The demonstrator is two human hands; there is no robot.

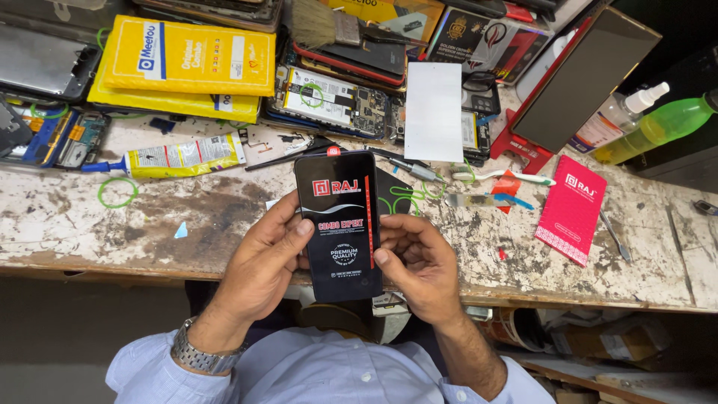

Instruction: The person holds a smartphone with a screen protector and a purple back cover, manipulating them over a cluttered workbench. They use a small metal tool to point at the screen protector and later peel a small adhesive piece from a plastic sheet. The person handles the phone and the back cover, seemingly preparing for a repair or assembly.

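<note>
Phone screen panel, black with a printed protective film on its face, is sitting upright between both hands above the near edge of the surface. I am watching the left hand grasping its left edge, with the thumb pressing on the front and the other fingers curling behind. The right hand is grasping the right edge, its thumb tip resting on the lower front and its fingers bending against the side.

Just beyond the fingertips, green rubber bands are lying on the surface, partly behind the panel. Farther out past the left fingers, a yellow glue tube is lying on its side, and beyond it a stack of yellow boxes is sitting. Well off to the right of the right fingers, a red card packet is lying flat, with a green bottle farther out. A white sheet is resting over opened phones straight beyond the panel.
</note>
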